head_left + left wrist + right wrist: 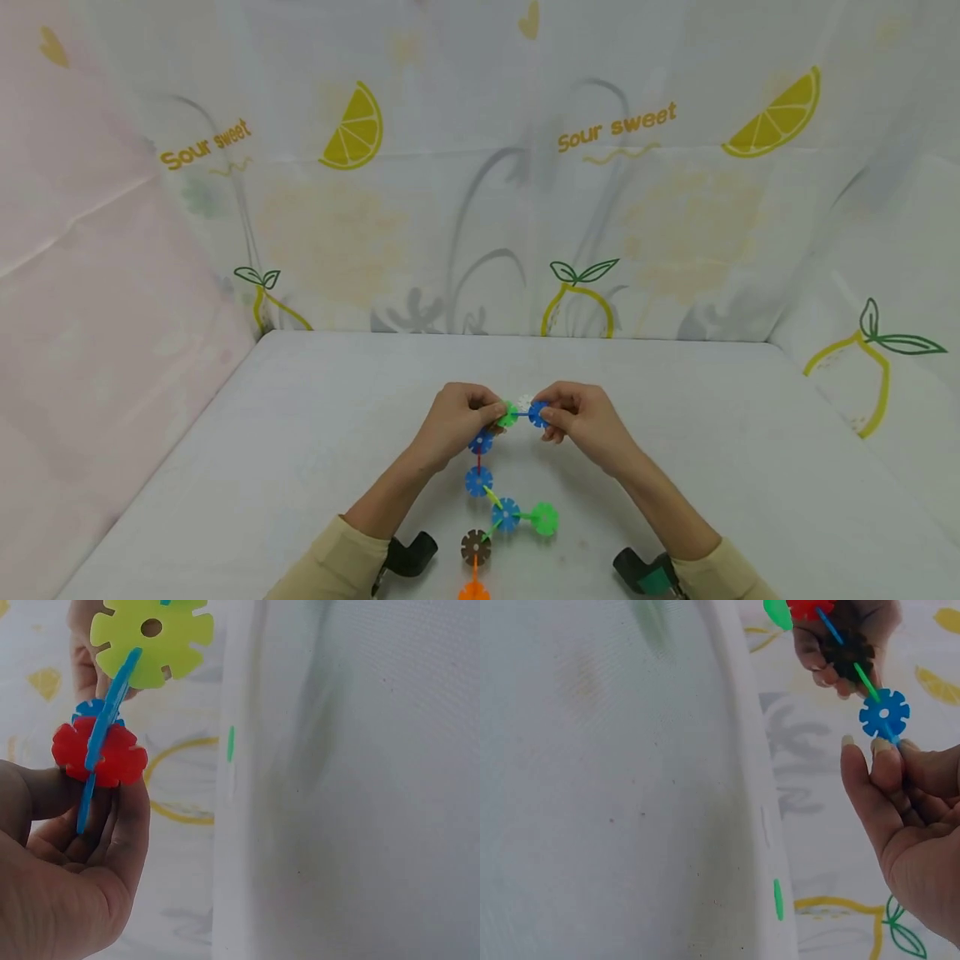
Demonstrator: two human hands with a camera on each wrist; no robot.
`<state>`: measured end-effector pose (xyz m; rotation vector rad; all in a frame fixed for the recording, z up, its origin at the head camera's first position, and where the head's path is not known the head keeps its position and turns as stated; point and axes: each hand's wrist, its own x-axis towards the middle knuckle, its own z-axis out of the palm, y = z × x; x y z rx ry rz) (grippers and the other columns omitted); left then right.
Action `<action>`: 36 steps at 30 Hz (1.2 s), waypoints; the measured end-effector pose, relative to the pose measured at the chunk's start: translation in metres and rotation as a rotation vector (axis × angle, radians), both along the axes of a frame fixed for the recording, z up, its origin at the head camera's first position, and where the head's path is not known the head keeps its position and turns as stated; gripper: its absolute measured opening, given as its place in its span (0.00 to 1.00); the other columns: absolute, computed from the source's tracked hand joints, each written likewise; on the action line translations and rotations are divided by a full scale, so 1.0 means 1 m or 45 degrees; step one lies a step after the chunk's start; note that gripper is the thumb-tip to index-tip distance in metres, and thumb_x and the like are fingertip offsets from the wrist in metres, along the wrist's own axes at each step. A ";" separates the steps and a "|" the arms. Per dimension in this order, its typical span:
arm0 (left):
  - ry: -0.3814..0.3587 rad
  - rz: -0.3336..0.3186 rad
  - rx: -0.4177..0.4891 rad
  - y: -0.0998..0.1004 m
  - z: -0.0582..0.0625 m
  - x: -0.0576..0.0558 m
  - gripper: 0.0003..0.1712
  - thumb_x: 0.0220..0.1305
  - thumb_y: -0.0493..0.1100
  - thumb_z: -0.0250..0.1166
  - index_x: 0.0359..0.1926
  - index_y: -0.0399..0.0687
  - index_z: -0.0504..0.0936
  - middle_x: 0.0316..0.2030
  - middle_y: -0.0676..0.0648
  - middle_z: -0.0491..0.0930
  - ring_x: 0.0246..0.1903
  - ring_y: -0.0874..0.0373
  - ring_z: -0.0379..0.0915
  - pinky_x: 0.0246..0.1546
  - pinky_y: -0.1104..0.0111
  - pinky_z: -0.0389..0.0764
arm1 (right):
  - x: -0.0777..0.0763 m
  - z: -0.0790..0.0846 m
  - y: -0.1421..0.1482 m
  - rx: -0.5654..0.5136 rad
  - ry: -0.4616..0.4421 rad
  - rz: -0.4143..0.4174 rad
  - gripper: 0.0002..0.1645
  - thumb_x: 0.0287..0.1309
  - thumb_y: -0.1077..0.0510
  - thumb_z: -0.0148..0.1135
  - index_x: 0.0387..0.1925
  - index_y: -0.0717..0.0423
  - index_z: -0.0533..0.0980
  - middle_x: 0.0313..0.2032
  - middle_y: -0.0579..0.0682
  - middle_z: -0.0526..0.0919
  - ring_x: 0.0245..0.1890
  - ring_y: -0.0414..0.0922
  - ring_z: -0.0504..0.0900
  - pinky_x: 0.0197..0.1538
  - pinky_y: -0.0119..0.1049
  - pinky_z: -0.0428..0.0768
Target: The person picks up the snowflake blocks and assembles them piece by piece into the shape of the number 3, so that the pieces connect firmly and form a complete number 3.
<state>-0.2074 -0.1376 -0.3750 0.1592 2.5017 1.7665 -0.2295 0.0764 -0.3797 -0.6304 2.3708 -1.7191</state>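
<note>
A chain of slotted, flower-shaped plastic discs hangs from my hands over the white table. In the head view my left hand [459,423] pinches the upper part of the chain near a green disc [509,415]. My right hand [592,423] pinches a blue disc [537,413] at the other end, with a white disc [525,403] just behind. Below the left hand run a blue disc [478,481], a bright green disc [544,518], a brown disc [476,547] and an orange disc [474,592]. The left wrist view shows a red disc [124,756] right at the fingertips.
The white table [330,400] spreads around both hands. A patterned cloth [465,183] with lemon prints stands behind it and along the sides. Black wrist devices [411,554] sit by both forearms, near the lower part of the chain.
</note>
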 end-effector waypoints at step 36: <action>-0.143 -0.265 -0.061 -0.010 -0.002 -0.003 0.14 0.67 0.49 0.64 0.41 0.42 0.86 0.34 0.47 0.84 0.33 0.59 0.81 0.40 0.63 0.86 | -0.012 -0.003 0.009 -0.053 -0.078 0.194 0.13 0.66 0.63 0.60 0.48 0.66 0.80 0.41 0.62 0.85 0.32 0.41 0.86 0.44 0.38 0.86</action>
